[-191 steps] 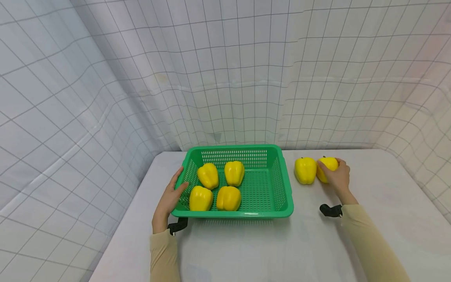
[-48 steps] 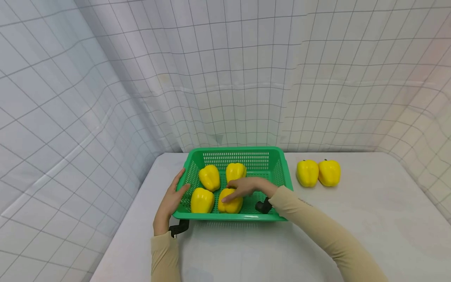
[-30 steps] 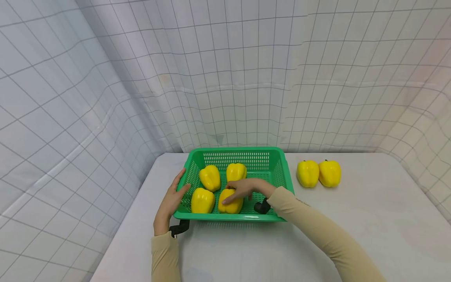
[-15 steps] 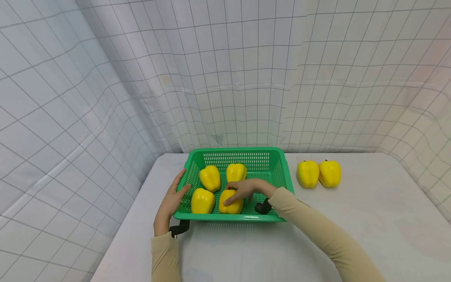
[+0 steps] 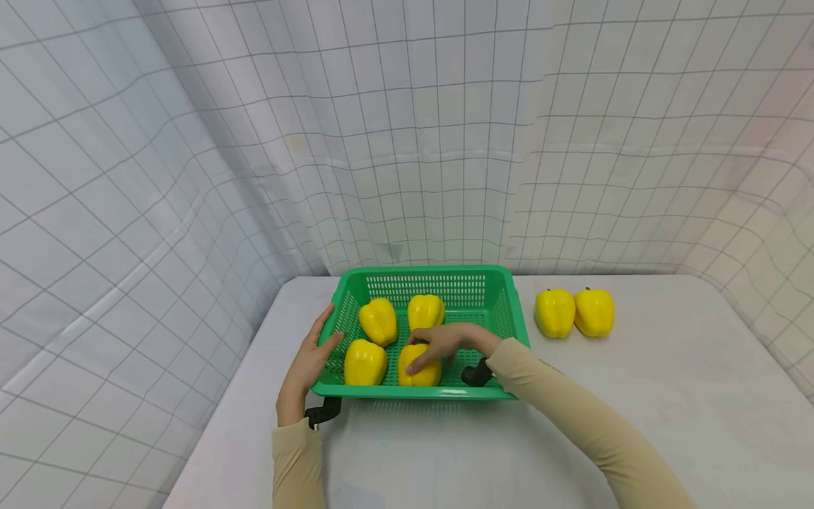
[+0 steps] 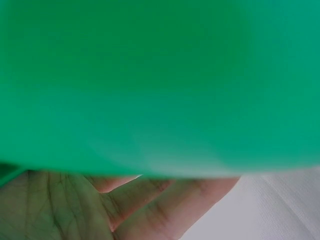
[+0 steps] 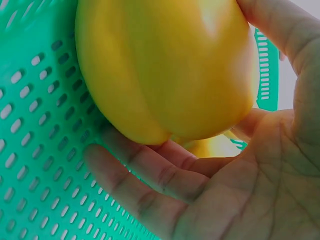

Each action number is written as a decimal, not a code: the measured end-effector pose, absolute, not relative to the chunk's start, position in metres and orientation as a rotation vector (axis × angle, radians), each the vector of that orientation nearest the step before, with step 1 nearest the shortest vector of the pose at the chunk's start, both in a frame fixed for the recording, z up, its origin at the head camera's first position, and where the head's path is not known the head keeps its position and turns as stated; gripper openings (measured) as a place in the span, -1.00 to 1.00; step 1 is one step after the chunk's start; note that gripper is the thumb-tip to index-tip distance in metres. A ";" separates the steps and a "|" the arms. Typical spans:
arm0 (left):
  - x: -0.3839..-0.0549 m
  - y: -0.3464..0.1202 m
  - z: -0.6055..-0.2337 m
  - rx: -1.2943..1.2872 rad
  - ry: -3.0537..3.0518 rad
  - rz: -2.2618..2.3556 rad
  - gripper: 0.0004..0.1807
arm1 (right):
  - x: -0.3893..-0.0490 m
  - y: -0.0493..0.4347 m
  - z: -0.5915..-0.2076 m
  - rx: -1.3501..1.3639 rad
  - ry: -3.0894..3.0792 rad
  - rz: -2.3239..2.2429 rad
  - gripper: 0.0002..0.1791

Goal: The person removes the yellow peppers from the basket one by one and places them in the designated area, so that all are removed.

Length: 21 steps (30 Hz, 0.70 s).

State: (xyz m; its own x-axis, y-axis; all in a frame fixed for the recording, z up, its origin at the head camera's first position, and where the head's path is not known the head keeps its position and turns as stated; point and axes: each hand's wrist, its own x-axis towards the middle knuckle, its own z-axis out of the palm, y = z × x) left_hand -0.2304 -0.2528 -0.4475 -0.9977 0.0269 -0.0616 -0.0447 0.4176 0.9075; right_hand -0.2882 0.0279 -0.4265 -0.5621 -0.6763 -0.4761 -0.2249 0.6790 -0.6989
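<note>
A green basket [image 5: 420,391] with slotted walls holds several yellow bell peppers. My left hand [image 5: 307,362] grips its left rim, thumb over the edge and fingers along the outer wall. In the left wrist view the blurred green rim hides part of that hand. Inside the basket my right hand [image 5: 445,341] holds the front right bell pepper [image 5: 426,375], thumb on one side and fingers on the other. Close by lie the front left bell pepper [image 5: 365,363], the back left bell pepper [image 5: 378,322] and the back right bell pepper [image 5: 425,311].
On the white table [image 5: 668,382], right of the basket, two more yellow peppers [image 5: 555,313] lie side by side. White gridded curtains [image 5: 445,141] stand behind and at both sides. A black wrist camera [image 5: 477,372] sits low inside the basket.
My right hand has left a pepper on the right of the table and come into the basket, where it has shifted the front right pepper slightly right. My left hand keeps its place.
</note>
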 end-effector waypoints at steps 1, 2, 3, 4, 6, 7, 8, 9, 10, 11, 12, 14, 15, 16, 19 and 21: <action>-0.230 -0.253 -0.447 -0.016 2.589 1.662 -0.33 | -0.288 0.028 -0.426 -0.692 2.124 -0.759 -0.35; -0.230 -0.253 -0.447 -0.015 2.589 1.663 -0.33 | -0.288 0.029 -0.426 -0.693 2.122 -0.766 -0.36; -0.230 -0.253 -0.448 -0.015 2.589 1.663 -0.33 | -0.288 0.029 -0.426 -0.695 2.119 -0.772 -0.37; -0.230 -0.253 -0.448 -0.015 2.590 1.663 -0.33 | -0.288 0.029 -0.426 -0.697 2.118 -0.776 -0.37; -0.230 -0.253 -0.448 -0.018 2.589 1.663 -0.34 | -0.288 0.030 -0.426 -0.692 2.118 -0.784 -0.38; -0.231 -0.253 -0.448 -0.020 2.588 1.663 -0.34 | -0.288 0.031 -0.425 -0.687 2.117 -0.790 -0.38; -0.231 -0.253 -0.448 -0.022 2.587 1.662 -0.34 | -0.288 0.031 -0.425 -0.681 2.118 -0.794 -0.38; -0.231 -0.253 -0.448 -0.024 2.586 1.661 -0.34 | -0.288 0.031 -0.424 -0.675 2.118 -0.800 -0.37; -0.231 -0.253 -0.448 -0.026 2.585 1.660 -0.34 | -0.288 0.031 -0.424 -0.667 2.119 -0.805 -0.36; -0.231 -0.253 -0.448 -0.029 2.583 1.660 -0.34 | -0.288 0.031 -0.424 -0.658 2.119 -0.814 -0.35; -0.231 -0.253 -0.448 -0.030 2.583 1.659 -0.34 | -0.288 0.032 -0.424 -0.651 2.118 -0.823 -0.34; -0.231 -0.253 -0.448 -0.030 2.584 1.657 -0.34 | -0.288 0.032 -0.424 -0.642 2.119 -0.836 -0.32; -0.231 -0.253 -0.448 -0.030 2.584 1.657 -0.34 | -0.289 0.032 -0.424 -0.638 2.119 -0.840 -0.31; -0.231 -0.253 -0.448 -0.029 2.585 1.656 -0.33 | -0.289 0.032 -0.424 -0.635 2.121 -0.841 -0.31; -0.231 -0.253 -0.448 -0.024 2.588 1.655 -0.33 | -0.288 0.032 -0.423 -0.628 2.124 -0.848 -0.29; -0.231 -0.253 -0.448 -0.021 2.586 1.656 -0.33 | -0.288 0.033 -0.422 -0.622 2.128 -0.858 -0.27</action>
